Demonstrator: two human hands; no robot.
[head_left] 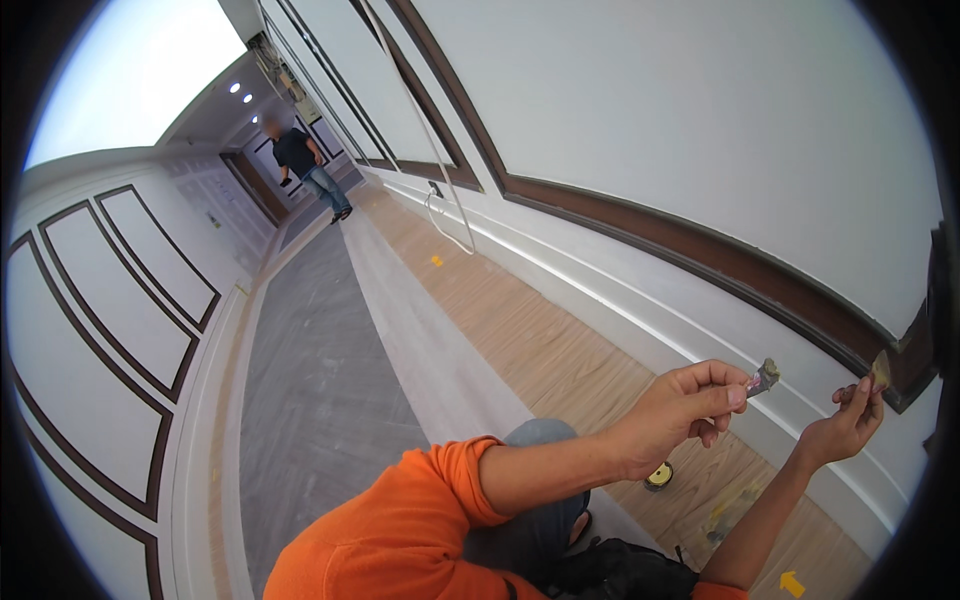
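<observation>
My left hand (695, 405) is closed, pinching a small flat scraper (764, 378) with a lump of greyish-yellow paste on its tip. Farther right, my right hand (845, 425) is closed around a thin yellowish scraper (880, 372), also smeared with paste. That scraper is at the lower corner of the dark brown wall moulding (700, 262); whether it touches the wood I cannot tell. Below my left forearm a small round tin (658, 475) with a yellowish top stands on the wood-look floor. Both my arms reach right, toward the wall.
A white skirting board (600, 300) runs along the wall. Crumpled clear plastic (735, 515) and a yellow arrow marker (792, 583) lie on the floor. A white cable (455, 205) hangs from the wall. Grey sheeting (310, 350) covers the corridor middle. A person (300, 155) stands far off.
</observation>
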